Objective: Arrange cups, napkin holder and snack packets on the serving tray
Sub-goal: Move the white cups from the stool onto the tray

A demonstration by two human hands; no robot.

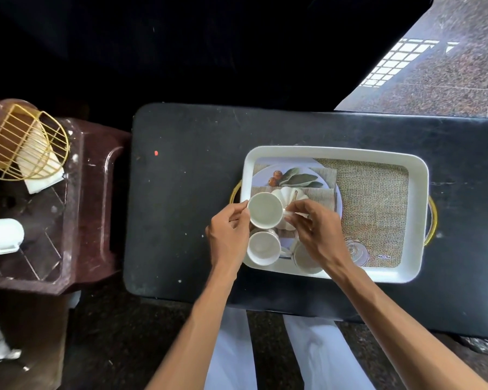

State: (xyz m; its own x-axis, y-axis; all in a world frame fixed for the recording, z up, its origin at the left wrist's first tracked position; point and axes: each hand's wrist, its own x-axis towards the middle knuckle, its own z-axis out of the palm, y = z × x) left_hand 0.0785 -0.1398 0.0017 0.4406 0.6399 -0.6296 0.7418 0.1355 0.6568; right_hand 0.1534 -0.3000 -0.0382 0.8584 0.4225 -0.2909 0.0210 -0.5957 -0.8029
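Underneath both hands stretches a scuffed black table [181,220], and well out to the left of the left hand stands a brown plastic stool [90,192]. Directly beneath the hands sits the serving tray [414,220]. It is white and rectangular with a raised rim and a gold handle at each short end, and its floor is printed with burlap, a plate, leaves and a pale pumpkin. Far left of the left hand, on the stool, a gold wire napkin holder [20,142] leans with white napkins [40,164] in it. A white container [0,236] lies nearer the person.

Three plain white cups, all mouth up, occupy the tray's left part. The left hand [228,235] and right hand [313,229] grip the farthest cup [265,211] between them. The left thumb and fingers pinch its left rim, and the right fingertips close on its right side. Whether it touches the tray I cannot tell. A second cup [264,247] stands just right of the left hand, and a third cup [304,258] is partly hidden under the right hand.
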